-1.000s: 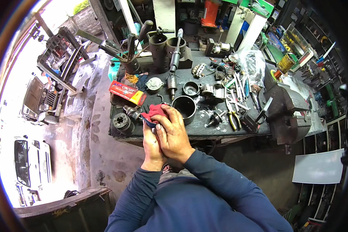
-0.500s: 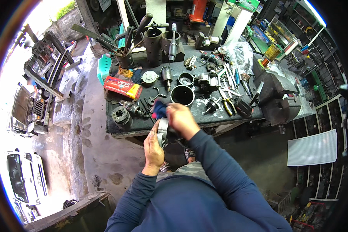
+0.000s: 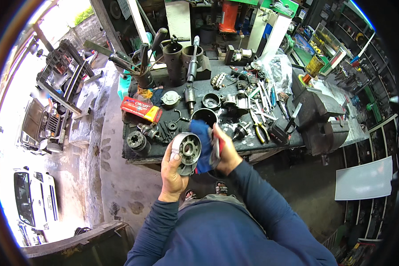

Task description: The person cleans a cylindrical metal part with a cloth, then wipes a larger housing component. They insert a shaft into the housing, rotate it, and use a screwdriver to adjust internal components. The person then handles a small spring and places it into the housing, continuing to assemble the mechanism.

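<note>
While the left hand (image 3: 175, 170) grips a round metal housing (image 3: 187, 152) by its rim, fingers curled round the left side and thumb under it, the right hand (image 3: 224, 150) is closed on a blue and red rag (image 3: 202, 144) pressed against the housing's right side. Both are held up in front of the chest, just off the near edge of the bench (image 3: 139, 153), above the concrete floor (image 3: 119, 186). The housing's open face, with its dark bore, tilts up toward the camera.

Just past the rag a black cup (image 3: 204, 116) stands near the bench's front. Left of it lie a dark gear (image 3: 136, 141) at the front left corner and a red box (image 3: 140, 109) close to the left edge. Right of the hands, pliers (image 3: 260, 129) and loose wrenches (image 3: 261, 95) crowd the top, and a black vise (image 3: 319, 119) overhangs the right end. Tall cylinders (image 3: 181, 60) stand at the back.

Open floor runs left of the bench to a low wall (image 3: 86, 128); more open floor lies under the bench's right end. Sandalled feet (image 3: 206, 191) show below the hands.
</note>
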Motion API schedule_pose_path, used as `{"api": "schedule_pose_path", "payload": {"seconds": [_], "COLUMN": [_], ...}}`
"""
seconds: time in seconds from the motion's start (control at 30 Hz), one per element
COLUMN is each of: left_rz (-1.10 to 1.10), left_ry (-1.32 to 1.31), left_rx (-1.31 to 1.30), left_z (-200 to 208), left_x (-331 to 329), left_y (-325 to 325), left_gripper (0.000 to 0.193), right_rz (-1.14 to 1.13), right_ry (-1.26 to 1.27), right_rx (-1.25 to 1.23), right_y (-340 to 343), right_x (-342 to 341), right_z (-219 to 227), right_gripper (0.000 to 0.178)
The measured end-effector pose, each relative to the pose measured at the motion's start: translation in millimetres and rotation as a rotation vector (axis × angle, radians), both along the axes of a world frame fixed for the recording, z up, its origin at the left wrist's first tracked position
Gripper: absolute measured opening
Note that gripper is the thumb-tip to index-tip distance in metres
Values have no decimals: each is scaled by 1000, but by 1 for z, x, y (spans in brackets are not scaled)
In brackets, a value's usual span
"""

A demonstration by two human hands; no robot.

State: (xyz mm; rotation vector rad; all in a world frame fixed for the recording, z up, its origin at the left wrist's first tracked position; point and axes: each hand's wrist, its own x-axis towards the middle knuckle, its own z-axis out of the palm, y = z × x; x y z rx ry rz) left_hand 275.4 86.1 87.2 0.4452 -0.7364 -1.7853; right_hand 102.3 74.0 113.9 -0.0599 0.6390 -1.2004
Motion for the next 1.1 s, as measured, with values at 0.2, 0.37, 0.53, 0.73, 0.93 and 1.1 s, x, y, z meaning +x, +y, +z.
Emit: {"api": "schedule_pose_path", "payload": {"seconds": [0.2,0.37,0.53,0.73,0.93,1.1], "left_rz": [486,5,330,490,418,444], "left_ry": [-1177,-319,-241,-299,-2,6], "left_rx": [-728,67,184,252,345,232], "left_z": [2,13,15,11,5,6], "left_x": [-42,-46,-50,-52,-49,-48], "left_y": [1,3,-17,-12,-3,-5], "left_gripper": [60,71,34,34,34,36], "right_rz": [-304,-205,-255,-27,-159,-101], "right_ry": [518,1395,892,1727,1348,1299], "right_rx": [-257,-456,-372,-968,-741,-626], "right_y": [4,-6,-12,23,5,0], "right_x": [11,-38,-45,-13,-6,-6], "right_z": [-35,-37,-9,-23,-48,-34], "right_gripper": [36,38,49,57,37,35]}}
